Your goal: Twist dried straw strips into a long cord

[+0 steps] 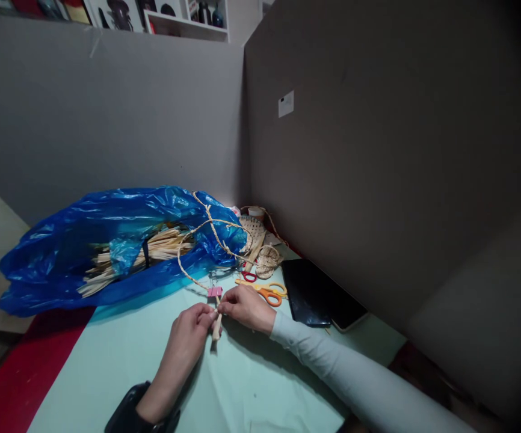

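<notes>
My left hand (194, 325) and my right hand (245, 305) meet over the table, each pinching a pale plant-fibre strand (216, 329) just below a pink binder clip (215, 291). The strand's loose end hangs toward me between the hands. From the clip a twisted fibre cord (188, 273) runs up and loops across a blue plastic bag (120, 210). Fingertips of both hands almost touch, so the exact grip is partly hidden. Just beyond my right hand lie scissors with orange handles (272, 296) and others with red handles (249, 276).
A bundle of dry straw-like strips (165, 246) lies in the bag at left. Behind the scissors are a coil of braided cord (268, 261) and a woven piece (252, 226). A black tablet-like slab (310, 291) lies at right. Grey partitions (152, 114) stand behind and at right.
</notes>
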Tool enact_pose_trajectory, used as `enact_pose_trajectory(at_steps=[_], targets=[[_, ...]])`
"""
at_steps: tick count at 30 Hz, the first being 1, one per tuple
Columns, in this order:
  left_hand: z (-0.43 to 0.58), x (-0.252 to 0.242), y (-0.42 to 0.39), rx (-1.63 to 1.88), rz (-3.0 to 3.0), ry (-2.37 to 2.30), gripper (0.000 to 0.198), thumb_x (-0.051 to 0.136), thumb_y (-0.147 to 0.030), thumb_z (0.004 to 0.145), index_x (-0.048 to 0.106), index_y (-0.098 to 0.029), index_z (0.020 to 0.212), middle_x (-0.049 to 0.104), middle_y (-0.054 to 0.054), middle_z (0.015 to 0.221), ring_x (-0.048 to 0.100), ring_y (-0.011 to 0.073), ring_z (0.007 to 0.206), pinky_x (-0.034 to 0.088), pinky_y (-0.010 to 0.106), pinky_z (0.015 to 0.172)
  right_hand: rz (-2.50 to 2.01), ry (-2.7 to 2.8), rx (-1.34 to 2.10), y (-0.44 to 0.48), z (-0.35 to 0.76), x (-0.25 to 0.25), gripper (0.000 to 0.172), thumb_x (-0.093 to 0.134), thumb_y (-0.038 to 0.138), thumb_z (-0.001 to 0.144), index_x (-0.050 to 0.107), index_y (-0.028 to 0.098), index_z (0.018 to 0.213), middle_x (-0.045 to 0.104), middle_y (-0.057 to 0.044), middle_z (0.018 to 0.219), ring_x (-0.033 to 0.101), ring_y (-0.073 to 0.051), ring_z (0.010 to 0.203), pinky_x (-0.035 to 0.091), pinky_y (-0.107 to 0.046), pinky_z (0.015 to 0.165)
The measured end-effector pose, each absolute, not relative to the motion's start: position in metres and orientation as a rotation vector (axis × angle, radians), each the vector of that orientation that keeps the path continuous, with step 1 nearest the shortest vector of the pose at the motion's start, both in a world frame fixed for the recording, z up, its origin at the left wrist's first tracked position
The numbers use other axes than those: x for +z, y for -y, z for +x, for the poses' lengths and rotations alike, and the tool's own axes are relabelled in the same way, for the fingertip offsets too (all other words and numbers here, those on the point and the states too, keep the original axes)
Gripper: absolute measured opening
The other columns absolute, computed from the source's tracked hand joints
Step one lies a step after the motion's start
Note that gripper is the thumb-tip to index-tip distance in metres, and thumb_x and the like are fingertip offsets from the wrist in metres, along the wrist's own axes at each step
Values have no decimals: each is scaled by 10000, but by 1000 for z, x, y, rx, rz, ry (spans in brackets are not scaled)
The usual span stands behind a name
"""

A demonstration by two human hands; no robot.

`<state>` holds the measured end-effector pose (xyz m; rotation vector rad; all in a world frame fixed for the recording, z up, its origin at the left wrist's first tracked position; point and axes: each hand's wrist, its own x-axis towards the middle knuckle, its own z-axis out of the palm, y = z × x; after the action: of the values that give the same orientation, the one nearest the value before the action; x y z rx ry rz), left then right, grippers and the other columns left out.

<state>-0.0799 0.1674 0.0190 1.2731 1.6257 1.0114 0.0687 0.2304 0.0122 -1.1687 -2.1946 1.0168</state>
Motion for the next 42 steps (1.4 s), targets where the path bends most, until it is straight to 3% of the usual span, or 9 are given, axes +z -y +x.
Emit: enact_pose_trajectory(at_steps=[3,7,12,18,23,28,34,39,42], targets=[[-79,29,-160,953,1436,-1784,199,581,-299,771,622,-194,606,671,35,570,570,212,586,355,284,587,-1157,2138,1021,-228,67,9,166,594,160,775,729,118,689,583,18,547,467,-94,554,288,-212,537],[-54,28,-143,649,1980,-2157,276,411,-199,894,675,-182,814,728,91,752,649,258,695,380,323,636,-1089,1943,1244,-227,66,8,174,593,127,753,722,116,637,541,33,513,443,-86,535,303,-203,539],[-32,16,-132,394,2338,-2102,357,339,-67,878,686,-146,907,720,128,839,678,270,790,426,335,656,-1098,1691,1676,-232,68,6,126,637,170,745,736,98,710,500,46,480,372,-71,460,288,-204,479],[-70,26,-159,1119,1444,-1805,199,551,-372,834,614,-198,761,643,39,760,592,206,710,431,335,730,-1028,1607,1762,-232,69,7,207,613,171,783,641,105,589,533,36,498,385,-59,453,286,-191,478],[-77,16,-178,968,1022,-1285,333,704,-439,676,572,-170,823,591,-3,674,544,119,524,439,251,525,-979,1596,1895,-230,69,12,189,539,158,826,613,123,656,568,23,560,469,-75,482,349,-188,508],[-71,11,-181,938,925,-1190,365,735,-443,644,544,-158,768,474,-77,552,167,-14,363,78,163,376,-1021,1887,1715,-236,75,18,200,505,140,853,663,108,735,624,4,634,445,-69,495,316,-195,517],[-66,3,-178,1036,860,-1257,290,726,-373,582,530,-174,660,408,-104,421,173,-7,332,59,171,362,-1214,2455,543,-224,85,36,197,559,226,840,721,128,788,701,-92,739,597,-170,692,308,-256,585],[-62,0,-173,1107,808,-1311,265,707,-360,567,506,-187,567,246,-151,352,145,2,329,75,168,366,-1046,2676,187,-193,77,37,170,520,203,851,653,114,909,699,-117,829,618,-196,673,303,-282,559],[-64,4,-170,1125,788,-1287,245,704,-356,568,560,-166,623,313,-128,394,206,15,361,129,163,377,-909,2789,66,-179,72,32,218,460,167,896,609,72,1025,681,-138,927,624,-219,717,306,-303,532]])
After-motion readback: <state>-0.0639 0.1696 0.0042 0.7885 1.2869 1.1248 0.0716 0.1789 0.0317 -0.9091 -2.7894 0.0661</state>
